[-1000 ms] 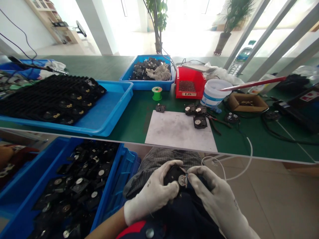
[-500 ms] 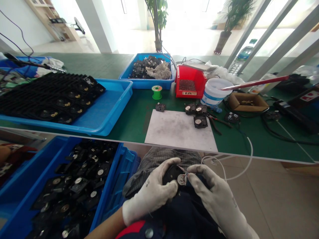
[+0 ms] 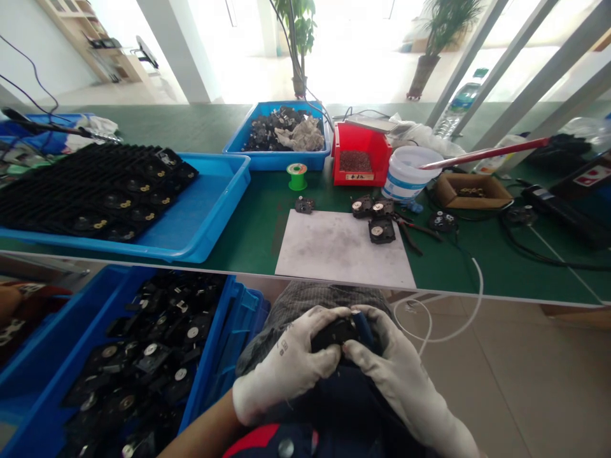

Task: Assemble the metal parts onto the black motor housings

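Note:
In front of my lap, my left hand (image 3: 305, 346) in a white glove is closed around a small black plastic mechanism (image 3: 330, 336). My right hand (image 3: 389, 366), gloved as well, is closed on a dark blue cylindrical thing (image 3: 363, 327) right against the mechanism's right side; its exact kind is hidden by the fingers. The mechanism's face is mostly out of sight. Ahead on the bench lies a sheet of white paper (image 3: 334, 251), with several similar mechanisms (image 3: 382, 231) at its right corner and pliers (image 3: 414, 235) beside them.
A large blue tray (image 3: 214, 210) holds rows of black parts at left. Below it, a blue bin (image 3: 210, 356) contains many mechanisms. A green spool (image 3: 296, 178), red bin (image 3: 377, 162), white bucket (image 3: 403, 181) and cardboard box (image 3: 446, 197) stand behind the paper. A white hose (image 3: 478, 299) hangs off the bench.
My right hand has turned over the mechanism, and the dark blue cylindrical thing now shows between its fingers. The mechanism has tilted, hiding its silver disc and the thin wires. My left hand keeps its hold.

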`<state>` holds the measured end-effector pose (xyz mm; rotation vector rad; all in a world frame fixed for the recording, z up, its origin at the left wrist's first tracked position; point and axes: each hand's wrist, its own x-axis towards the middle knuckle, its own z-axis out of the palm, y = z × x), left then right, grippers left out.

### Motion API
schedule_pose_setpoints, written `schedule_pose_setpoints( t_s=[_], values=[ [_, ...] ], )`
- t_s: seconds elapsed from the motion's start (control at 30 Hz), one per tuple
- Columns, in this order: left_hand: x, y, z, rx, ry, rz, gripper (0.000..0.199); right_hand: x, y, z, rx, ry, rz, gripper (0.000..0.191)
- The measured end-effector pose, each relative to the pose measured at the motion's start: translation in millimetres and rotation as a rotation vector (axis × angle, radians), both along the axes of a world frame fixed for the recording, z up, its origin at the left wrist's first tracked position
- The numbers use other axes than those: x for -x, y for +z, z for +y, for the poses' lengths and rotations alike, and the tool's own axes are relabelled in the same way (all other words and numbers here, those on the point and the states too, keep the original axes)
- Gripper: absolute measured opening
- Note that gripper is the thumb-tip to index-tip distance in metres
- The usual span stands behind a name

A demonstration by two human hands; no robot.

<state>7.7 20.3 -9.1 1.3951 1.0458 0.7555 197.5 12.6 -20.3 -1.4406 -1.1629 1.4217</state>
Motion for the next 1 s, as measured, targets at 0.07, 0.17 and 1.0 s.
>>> schedule_pose_setpoints(
  t_s=[0.07, 0.17, 1.0],
  values=[
    [-1, -4.5, -2, 0.109, 0.089, -0.091, 0.062, 3, 0.4, 0, 0.003, -0.066, 0.007, 0.05],
    [0, -9.9, -3, 0.261, 0.228, -0.267, 0.052, 0, 0.7, -1, 0.02, -0.045, 0.02, 0.046],
    [-15, -5.9, -5, -0.156, 0.2, 0.072, 0.037, 5, -13.0, -2, -0.174, -0.078, -0.161, 0.047]
  ],
)
